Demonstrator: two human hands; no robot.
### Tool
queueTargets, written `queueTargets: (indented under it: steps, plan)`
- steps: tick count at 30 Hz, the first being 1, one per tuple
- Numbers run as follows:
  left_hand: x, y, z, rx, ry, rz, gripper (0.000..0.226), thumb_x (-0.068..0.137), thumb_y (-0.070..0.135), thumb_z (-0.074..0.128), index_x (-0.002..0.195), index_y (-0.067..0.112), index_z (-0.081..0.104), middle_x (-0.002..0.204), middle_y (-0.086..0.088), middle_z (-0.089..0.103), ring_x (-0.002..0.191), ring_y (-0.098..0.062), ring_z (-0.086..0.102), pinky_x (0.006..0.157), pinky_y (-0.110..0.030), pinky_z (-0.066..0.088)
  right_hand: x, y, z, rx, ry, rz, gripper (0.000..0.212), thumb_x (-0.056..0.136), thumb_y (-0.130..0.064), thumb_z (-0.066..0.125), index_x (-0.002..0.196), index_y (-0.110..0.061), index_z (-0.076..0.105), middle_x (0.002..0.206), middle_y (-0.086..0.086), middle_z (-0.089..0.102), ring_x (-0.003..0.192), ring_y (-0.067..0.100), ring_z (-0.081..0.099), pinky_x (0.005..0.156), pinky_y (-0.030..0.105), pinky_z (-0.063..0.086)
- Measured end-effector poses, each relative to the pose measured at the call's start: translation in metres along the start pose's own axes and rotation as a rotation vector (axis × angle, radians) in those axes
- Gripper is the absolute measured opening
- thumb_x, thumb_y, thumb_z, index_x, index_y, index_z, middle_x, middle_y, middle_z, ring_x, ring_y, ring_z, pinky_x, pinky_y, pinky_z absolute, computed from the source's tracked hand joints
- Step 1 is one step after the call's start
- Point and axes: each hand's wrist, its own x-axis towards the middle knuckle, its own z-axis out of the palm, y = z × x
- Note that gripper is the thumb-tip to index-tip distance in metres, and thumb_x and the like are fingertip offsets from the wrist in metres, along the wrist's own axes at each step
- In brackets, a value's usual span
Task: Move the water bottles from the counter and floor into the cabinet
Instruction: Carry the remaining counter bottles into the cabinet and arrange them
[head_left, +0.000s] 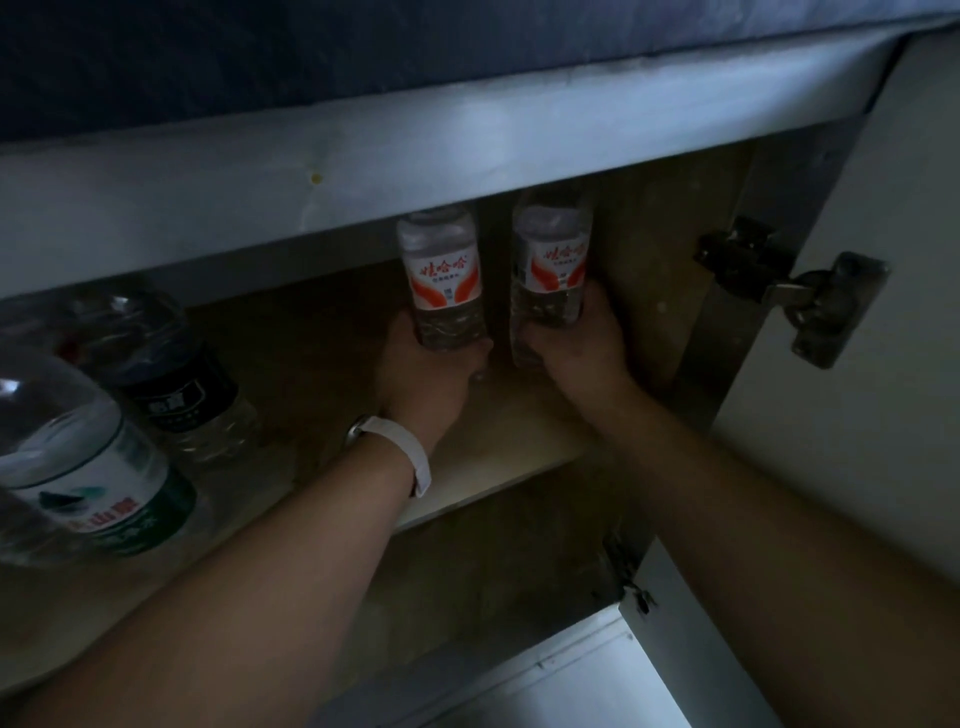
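Left grip (426, 374): fingers curled round the base of one small red-label bottle (441, 275). A white strap (410, 452) sits on that wrist.

Right grip (576, 348): wrapped round the lower body of a second small bottle (553, 260) with the same label. Both grips are full; neither has slack.

Axis: both small bottles stand upright, long axis vertical. Each rises straight up out of its grip, and the caps are lost behind the cabinet's top rail (363, 171). The two stand side by side and near each other, with a dark gap between them. The right one stands deeper in and nearer the side wall.

Position: both are already inside the opening, over the shelf (322, 332). The hands hide the bases, so contact with the shelf cannot be told. The coming move looks like a short drop straight down along the axis, then release. Neither hand is clearly the nearer to the shelf.

Outward, left: two large bottles stand on the same shelf, one with a dark label (176, 384) and one with a green label (93, 478) closer to the camera. Both are well apart from the hands.

Outward, right: the door (909, 260) is swung open, with an upper hinge (795, 296) and a lower hinge (628, 587).

Count: four bottles in view, two small and held, two large and shelved. Two hinges, one door. No floor bottles are in view.
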Motion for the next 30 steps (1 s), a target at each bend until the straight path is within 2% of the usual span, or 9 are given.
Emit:
queueTargets:
  steps: [3, 7, 12, 15, 19, 24, 27, 29, 30]
  plan:
    - [0.003, -0.006, 0.004, 0.01, 0.0, -0.008, 0.068, 0.079, 0.025, 0.086, 0.139, 0.026, 0.052, 0.124, 0.006, 0.062, 0.116, -0.017, 0.06, 0.093, -0.03, 0.044, 0.002, 0.007, -0.001, -0.004, -0.018, -0.009, 0.066, 0.08, -0.018, 0.077, 0.137, -0.024, 0.046, 0.131, -0.009, 0.057, 0.115, 0.003, 0.049, 0.091, 0.022, 0.039]
    - [0.005, -0.011, 0.01, 0.046, 0.012, 0.019, 0.073, 0.08, 0.026, 0.085, 0.143, 0.026, 0.049, 0.138, 0.002, 0.061, 0.126, -0.02, 0.058, 0.096, -0.031, 0.043, 0.005, 0.013, -0.001, -0.025, -0.03, -0.05, 0.068, 0.08, -0.021, 0.077, 0.139, -0.025, 0.044, 0.138, -0.006, 0.054, 0.127, 0.009, 0.049, 0.102, 0.027, 0.04]
    - [0.008, -0.013, 0.019, 0.062, 0.029, 0.027, 0.077, 0.08, 0.032, 0.086, 0.145, 0.03, 0.045, 0.142, 0.003, 0.059, 0.13, -0.023, 0.057, 0.096, -0.031, 0.041, 0.006, 0.017, -0.001, -0.051, -0.046, -0.063, 0.067, 0.081, -0.025, 0.076, 0.139, -0.027, 0.041, 0.137, -0.008, 0.054, 0.12, 0.0, 0.048, 0.099, 0.024, 0.041]
    - [0.007, -0.016, 0.019, 0.067, 0.028, 0.044, 0.079, 0.08, 0.03, 0.086, 0.147, 0.03, 0.043, 0.145, 0.003, 0.058, 0.133, -0.023, 0.055, 0.098, -0.029, 0.039, 0.005, 0.018, -0.001, -0.034, -0.052, -0.055, 0.07, 0.082, -0.023, 0.076, 0.141, -0.027, 0.038, 0.139, -0.008, 0.052, 0.123, 0.003, 0.047, 0.099, 0.023, 0.039]
    - [0.007, -0.012, 0.016, 0.167, -0.039, 0.068, 0.075, 0.086, 0.038, 0.08, 0.149, 0.028, 0.04, 0.149, -0.001, 0.053, 0.135, -0.026, 0.053, 0.107, -0.04, 0.043, 0.004, 0.017, -0.001, -0.042, -0.087, -0.048, 0.076, 0.082, -0.025, 0.076, 0.146, -0.029, 0.035, 0.143, -0.008, 0.049, 0.131, 0.007, 0.045, 0.104, 0.026, 0.037]
    - [-0.026, -0.012, -0.01, 0.129, -0.057, 0.117, 0.071, 0.087, 0.036, 0.078, 0.148, 0.033, 0.042, 0.137, 0.013, 0.057, 0.123, -0.011, 0.056, 0.096, -0.029, 0.045, -0.011, 0.009, -0.008, -0.048, -0.067, 0.039, 0.086, 0.078, -0.035, 0.08, 0.148, -0.029, 0.031, 0.147, -0.007, 0.045, 0.135, 0.013, 0.043, 0.111, 0.039, 0.037]
    - [-0.051, -0.02, -0.038, 0.177, -0.032, 0.137, 0.059, 0.088, 0.024, 0.075, 0.139, 0.038, 0.049, 0.119, 0.021, 0.055, 0.112, -0.003, 0.054, 0.081, -0.017, 0.043, -0.039, 0.002, -0.007, -0.002, 0.06, -0.009, 0.073, 0.075, -0.035, 0.082, 0.135, -0.042, 0.041, 0.133, -0.017, 0.054, 0.122, 0.002, 0.05, 0.099, 0.028, 0.042]
    - [-0.065, -0.031, -0.058, 0.251, 0.04, 0.198, 0.048, 0.088, 0.023, 0.074, 0.128, 0.039, 0.056, 0.112, 0.022, 0.058, 0.109, -0.006, 0.058, 0.083, -0.02, 0.046, -0.062, -0.002, 0.0, 0.038, 0.114, -0.044, 0.058, 0.074, -0.034, 0.082, 0.118, -0.049, 0.047, 0.12, -0.022, 0.056, 0.11, -0.007, 0.053, 0.091, 0.021, 0.043]
    - [-0.072, -0.037, -0.069, 0.292, 0.086, 0.242, 0.044, 0.087, 0.024, 0.073, 0.126, 0.037, 0.059, 0.112, 0.018, 0.06, 0.108, -0.009, 0.059, 0.083, -0.02, 0.046, -0.073, -0.003, 0.005, 0.038, 0.11, -0.045, 0.057, 0.074, -0.035, 0.081, 0.118, -0.047, 0.048, 0.12, -0.02, 0.055, 0.107, -0.009, 0.052, 0.089, 0.02, 0.043]
